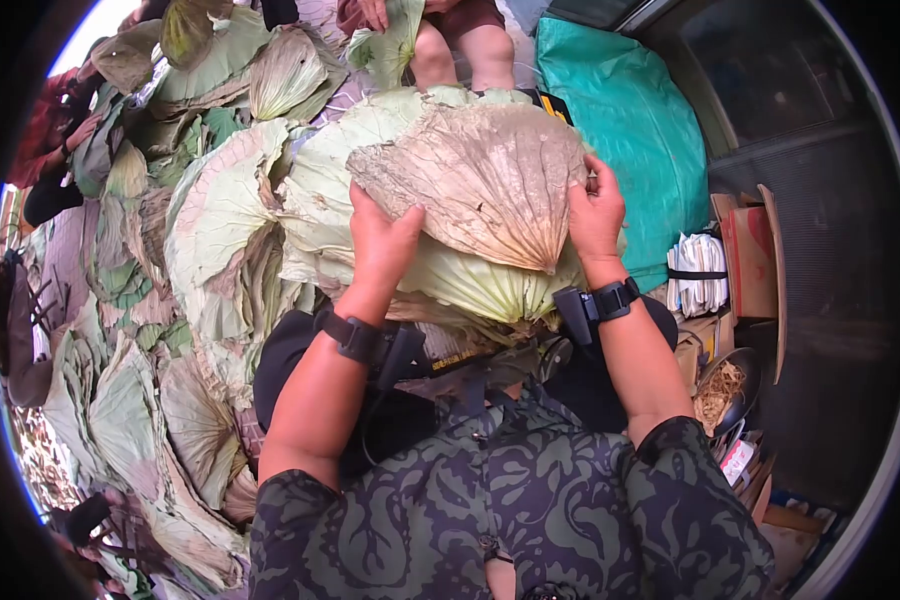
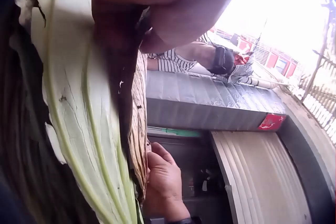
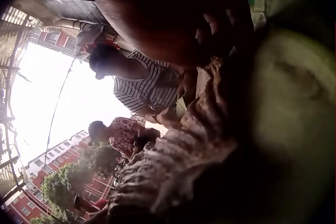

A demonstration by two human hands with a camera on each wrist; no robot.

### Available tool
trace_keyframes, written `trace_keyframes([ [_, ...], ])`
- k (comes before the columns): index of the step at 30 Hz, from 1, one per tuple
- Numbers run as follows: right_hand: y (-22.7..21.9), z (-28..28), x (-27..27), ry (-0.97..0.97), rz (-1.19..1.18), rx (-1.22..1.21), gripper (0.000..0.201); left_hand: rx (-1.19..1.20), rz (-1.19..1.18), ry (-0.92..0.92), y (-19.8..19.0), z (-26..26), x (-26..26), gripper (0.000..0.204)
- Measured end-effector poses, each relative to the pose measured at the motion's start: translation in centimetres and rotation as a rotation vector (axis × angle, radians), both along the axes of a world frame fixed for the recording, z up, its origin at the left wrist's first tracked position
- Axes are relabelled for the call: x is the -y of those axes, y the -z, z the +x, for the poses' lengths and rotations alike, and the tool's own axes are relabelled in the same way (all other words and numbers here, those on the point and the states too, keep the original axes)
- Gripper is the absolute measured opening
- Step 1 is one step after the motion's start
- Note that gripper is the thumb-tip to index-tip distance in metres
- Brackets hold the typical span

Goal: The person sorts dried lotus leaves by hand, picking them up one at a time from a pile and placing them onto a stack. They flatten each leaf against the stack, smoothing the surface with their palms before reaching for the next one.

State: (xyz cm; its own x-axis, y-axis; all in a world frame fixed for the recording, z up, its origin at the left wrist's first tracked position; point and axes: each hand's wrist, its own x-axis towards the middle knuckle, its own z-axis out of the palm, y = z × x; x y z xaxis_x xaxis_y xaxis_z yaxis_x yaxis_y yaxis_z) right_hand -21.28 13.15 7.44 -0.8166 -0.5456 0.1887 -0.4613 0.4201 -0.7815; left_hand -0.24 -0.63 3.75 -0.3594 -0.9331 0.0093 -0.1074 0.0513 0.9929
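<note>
A large dried lotus leaf [image 1: 475, 180], brownish and fan-shaped with its point toward the wearer, lies over a stack of pale green lotus leaves [image 1: 490, 285] at the lap. My left hand [image 1: 382, 235] grips its left edge, thumb on top and the other fingers hidden beneath. At the opposite edge, my right hand [image 1: 597, 215] pinches the leaf, its fingers curled at the rim. The left wrist view shows the brown leaf [image 2: 137, 129] edge-on beside a ribbed green leaf [image 2: 79, 92]. In the right wrist view the leaf's wrinkled edge [image 3: 173, 161] runs below the dark hand.
More leaves [image 1: 225, 220] spread in heaps along the left. Behind the stack sits another person with bare knees [image 1: 465, 50], holding a leaf [image 1: 395, 45]. A green tarp [image 1: 620, 150], bundled papers [image 1: 697, 270] and cardboard boxes [image 1: 750, 260] line the right side by a dark door.
</note>
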Motion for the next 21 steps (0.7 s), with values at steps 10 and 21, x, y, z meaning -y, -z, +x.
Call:
trace_keyframes([
  [10,0.6,2.9,-5.6,0.097,0.126,-0.339,0.052,-0.073,0.097,0.012,2.3,-1.2,0.7,0.061],
  [21,1.8,5.5,-2.4,-0.539,0.624,-0.140,0.056,0.034,0.177,0.031,1.8,0.1,1.1,0.087],
])
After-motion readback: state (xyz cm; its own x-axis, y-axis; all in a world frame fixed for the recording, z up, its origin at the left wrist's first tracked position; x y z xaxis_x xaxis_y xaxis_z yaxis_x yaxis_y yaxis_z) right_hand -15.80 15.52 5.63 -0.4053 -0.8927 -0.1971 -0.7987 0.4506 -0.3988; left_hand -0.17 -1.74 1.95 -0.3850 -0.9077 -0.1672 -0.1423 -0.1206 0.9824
